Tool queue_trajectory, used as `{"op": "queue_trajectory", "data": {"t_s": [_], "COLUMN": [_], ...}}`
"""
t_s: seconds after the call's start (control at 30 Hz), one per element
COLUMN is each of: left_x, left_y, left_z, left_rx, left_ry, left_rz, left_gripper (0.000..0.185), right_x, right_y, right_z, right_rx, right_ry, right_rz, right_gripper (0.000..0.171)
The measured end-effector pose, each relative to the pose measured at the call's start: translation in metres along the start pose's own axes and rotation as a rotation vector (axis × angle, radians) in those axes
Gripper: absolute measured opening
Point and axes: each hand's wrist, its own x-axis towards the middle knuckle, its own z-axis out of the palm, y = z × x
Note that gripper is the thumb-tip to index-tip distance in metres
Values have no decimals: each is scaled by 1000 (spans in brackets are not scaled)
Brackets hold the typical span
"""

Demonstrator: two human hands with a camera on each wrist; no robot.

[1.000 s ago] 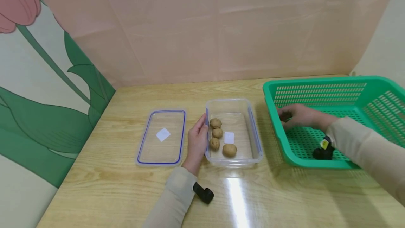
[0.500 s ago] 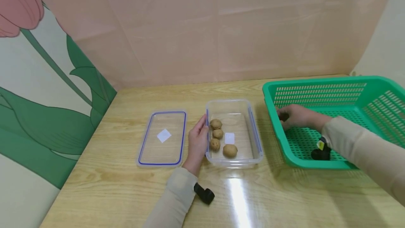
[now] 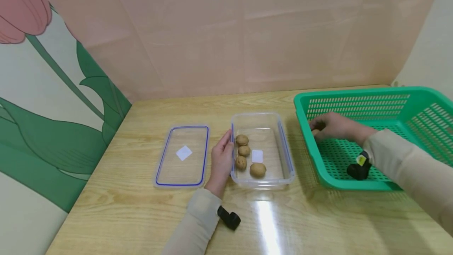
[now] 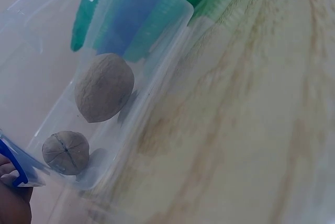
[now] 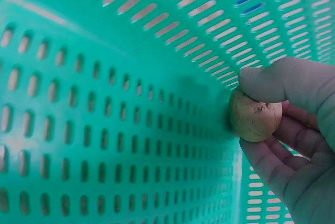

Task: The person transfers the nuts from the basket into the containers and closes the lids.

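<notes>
My left hand holds the left side of a clear plastic food container, its fingers by the blue-edged flap. Inside lie several walnuts, mostly along the left wall, and a white square. The left wrist view shows a large walnut and a smaller one through the clear wall. Over at the right, my right hand reaches into a green plastic basket. It pinches another walnut between thumb and fingers, close to the basket's wall.
A clear lid with a blue seal and a white square lies flat on the wooden table, left of the container. Behind the table hangs a pinkish sheet. A wall with a painted flower stands at the left.
My right hand stays in the basket's left part, shifting only slightly; a walnut now shows at its fingertips. My left hand and the container keep their places.
</notes>
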Motion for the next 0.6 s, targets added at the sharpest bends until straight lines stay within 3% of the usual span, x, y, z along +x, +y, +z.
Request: {"op": "queue_trajectory", "data": {"t_s": [0.6], "left_x": [0], "left_y": [-1], "left_z": [0], "left_rx": [-4], "left_ry": [-7], "left_rz": [-3], "left_gripper": [40], "right_x": [-7], "right_y": [-13], "right_z": [-17], "right_rx": [37], "right_ry": [142], "right_rz": [26], "right_gripper": [32]}}
